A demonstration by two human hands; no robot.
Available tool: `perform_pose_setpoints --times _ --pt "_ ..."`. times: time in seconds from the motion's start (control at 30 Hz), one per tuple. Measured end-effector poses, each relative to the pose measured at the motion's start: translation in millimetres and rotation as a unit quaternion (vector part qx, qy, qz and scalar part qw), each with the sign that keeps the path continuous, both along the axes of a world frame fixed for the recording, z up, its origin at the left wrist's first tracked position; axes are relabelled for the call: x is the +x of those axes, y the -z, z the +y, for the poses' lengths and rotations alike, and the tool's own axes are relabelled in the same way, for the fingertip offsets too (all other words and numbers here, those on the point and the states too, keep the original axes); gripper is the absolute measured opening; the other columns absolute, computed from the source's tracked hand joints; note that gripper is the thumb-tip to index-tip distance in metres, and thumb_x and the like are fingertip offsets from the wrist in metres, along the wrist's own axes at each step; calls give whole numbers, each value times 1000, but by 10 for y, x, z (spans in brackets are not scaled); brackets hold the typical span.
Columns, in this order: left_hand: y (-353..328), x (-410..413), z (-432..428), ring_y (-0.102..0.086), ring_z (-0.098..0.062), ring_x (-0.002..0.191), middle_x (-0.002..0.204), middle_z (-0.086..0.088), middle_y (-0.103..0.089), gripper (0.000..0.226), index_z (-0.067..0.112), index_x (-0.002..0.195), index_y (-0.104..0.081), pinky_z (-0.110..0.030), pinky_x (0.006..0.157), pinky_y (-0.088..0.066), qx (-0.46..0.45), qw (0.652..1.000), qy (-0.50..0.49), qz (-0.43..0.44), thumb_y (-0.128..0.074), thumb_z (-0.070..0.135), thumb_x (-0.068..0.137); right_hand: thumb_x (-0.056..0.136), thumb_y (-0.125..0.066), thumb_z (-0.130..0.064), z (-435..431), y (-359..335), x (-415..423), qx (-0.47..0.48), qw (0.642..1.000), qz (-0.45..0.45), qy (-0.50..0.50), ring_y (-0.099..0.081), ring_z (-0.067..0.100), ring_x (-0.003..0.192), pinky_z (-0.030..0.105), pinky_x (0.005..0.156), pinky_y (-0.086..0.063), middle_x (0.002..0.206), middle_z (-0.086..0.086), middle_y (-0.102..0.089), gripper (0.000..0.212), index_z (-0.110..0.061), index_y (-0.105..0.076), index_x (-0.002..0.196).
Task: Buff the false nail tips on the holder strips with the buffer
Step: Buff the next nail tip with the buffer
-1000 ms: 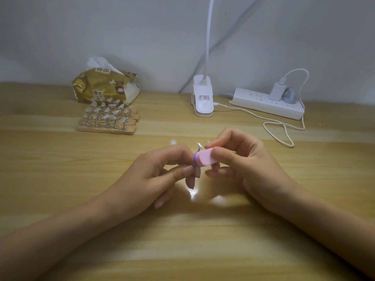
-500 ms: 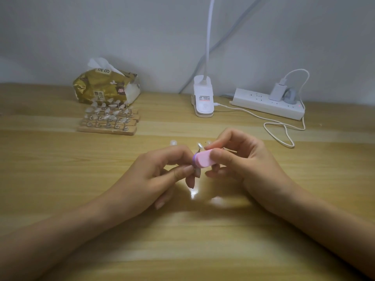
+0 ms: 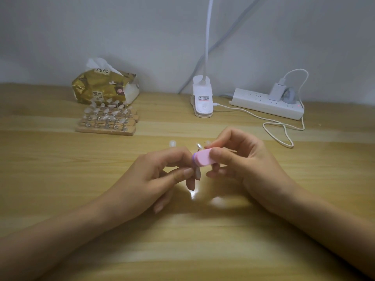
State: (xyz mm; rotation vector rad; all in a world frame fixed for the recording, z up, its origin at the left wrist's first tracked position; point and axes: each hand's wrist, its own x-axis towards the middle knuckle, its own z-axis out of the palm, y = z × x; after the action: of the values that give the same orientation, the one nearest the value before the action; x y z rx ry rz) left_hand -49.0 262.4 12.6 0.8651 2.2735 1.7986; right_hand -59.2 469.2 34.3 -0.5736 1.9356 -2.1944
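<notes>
My right hand (image 3: 241,165) pinches a small pink buffer block (image 3: 203,159) with a purple edge, thumb on its near face. Its left end lies against a pale false nail tip (image 3: 197,173) that my left hand (image 3: 154,177) pinches between thumb and forefinger. A holder strip is mostly hidden behind both hands; two of its clear nail tips (image 3: 172,143) and a metal stand (image 3: 198,146) show above the fingers. A stack of wooden holder strips (image 3: 105,129) with several nail tips on metal stands sits at the back left.
A gold tissue pack (image 3: 103,88) lies behind the stacked strips. A white clip lamp base (image 3: 203,100) stands at the back centre. A white power strip (image 3: 265,104) with a charger and looping cable (image 3: 284,136) lies at the back right, by the wall.
The buffer has shifted only slightly against the nail tip; both hands stay in almost the same place.
</notes>
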Motion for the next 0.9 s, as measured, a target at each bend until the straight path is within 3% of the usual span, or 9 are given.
perform_pose_setpoints --times 0.33,0.67,0.83,0.9 --pt "-22 18 10 -40 -9 30 84 -1 -69 14 24 86 -64 -13 37 -30 1 1000 3 5 -58 35 93 80 -76 -9 -39 21 54 15 999 13 -29 -68 16 71 23 62 -57 84 2 -72 12 -18 -69 77" --pt "-22 26 -2 -39 -11 30 87 -3 -71 11 21 90 -61 -12 38 -31 11 1000 7 -4 -53 24 96 72 -81 -21 43 -6 -29 -33 999 -11 33 -61 11 66 24 66 -58 90 11 -69 14 -23 -67 71" --pt "-27 18 -5 -41 -11 30 91 -2 -73 13 17 92 -59 -14 39 -34 5 1000 12 6 -52 26 98 79 -73 -12 -15 35 24 -16 999 -15 -35 -62 11 67 22 62 -57 83 3 -70 7 -15 -67 77" --pt "-24 12 -10 -40 -10 30 91 -3 -73 11 19 91 -59 -14 38 -33 13 1000 7 -2 -52 25 97 77 -79 -13 -2 12 7 -9 999 -29 -11 -59 12 66 22 62 -57 85 6 -70 12 -16 -67 75"
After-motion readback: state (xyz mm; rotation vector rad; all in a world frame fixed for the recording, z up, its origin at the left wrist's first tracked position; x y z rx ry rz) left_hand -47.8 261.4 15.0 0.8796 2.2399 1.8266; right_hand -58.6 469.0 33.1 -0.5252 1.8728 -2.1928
